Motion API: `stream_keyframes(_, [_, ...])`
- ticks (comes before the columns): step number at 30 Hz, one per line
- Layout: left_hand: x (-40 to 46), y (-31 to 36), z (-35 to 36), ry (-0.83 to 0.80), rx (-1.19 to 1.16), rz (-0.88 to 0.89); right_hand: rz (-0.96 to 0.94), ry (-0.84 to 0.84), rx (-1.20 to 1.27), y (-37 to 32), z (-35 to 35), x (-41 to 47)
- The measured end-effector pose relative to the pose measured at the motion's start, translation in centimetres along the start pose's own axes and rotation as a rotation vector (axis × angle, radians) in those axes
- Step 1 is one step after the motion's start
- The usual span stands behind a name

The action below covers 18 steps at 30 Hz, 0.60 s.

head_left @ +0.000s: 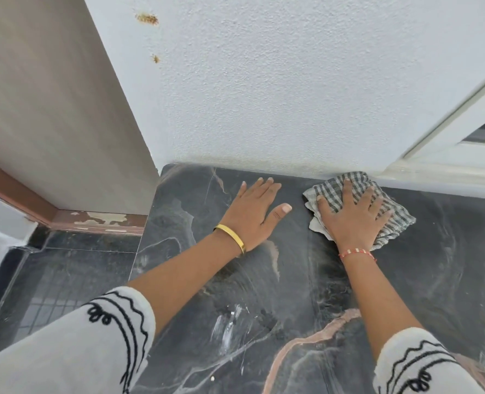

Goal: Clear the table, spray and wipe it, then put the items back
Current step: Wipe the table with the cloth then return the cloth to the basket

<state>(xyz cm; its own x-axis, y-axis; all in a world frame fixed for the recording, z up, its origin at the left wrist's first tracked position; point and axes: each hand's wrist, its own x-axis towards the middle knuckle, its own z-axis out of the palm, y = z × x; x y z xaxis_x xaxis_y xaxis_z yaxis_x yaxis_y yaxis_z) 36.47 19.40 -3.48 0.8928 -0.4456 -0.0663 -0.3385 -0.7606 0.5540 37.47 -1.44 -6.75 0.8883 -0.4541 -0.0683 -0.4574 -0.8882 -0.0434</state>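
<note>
The table (292, 280) is a dark marble slab with pale and pinkish veins, set against a white wall. My right hand (352, 217) presses flat, fingers spread, on a grey-and-white checked cloth (397, 223) near the slab's far edge by the wall. My left hand (252, 211) lies flat on the bare marble to the left of the cloth, fingers straight, a gold bangle on its wrist. White smears (227, 325) show on the slab near me.
The white textured wall (292, 95) rises right behind the slab. A white window frame (448, 155) stands at the far right. A beige panel (51, 109) stands at the left, with dark floor tiles (65, 274) below the slab's left edge.
</note>
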Motion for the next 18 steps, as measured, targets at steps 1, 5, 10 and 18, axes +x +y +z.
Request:
stream_keyframes(1, [-0.2,-0.6,-0.2,0.005,0.004,-0.001,0.005,0.002,-0.001,-0.2,-0.1,-0.1])
stream_keyframes(5, [-1.2,-2.8,-1.2,0.036,-0.002,-0.040,-0.016,0.002,0.000,-3.1,0.2,-0.7])
stream_keyframes(10, [-2.7,-5.2,-3.0,0.117,-0.066,-0.070,-0.009,-0.006,0.017,-7.6,0.7,-1.9])
stream_keyframes(18, [-5.5,-10.1,-5.7,0.248,-0.137,-0.140,-0.017,-0.005,0.020,-14.1,1.0,-5.1])
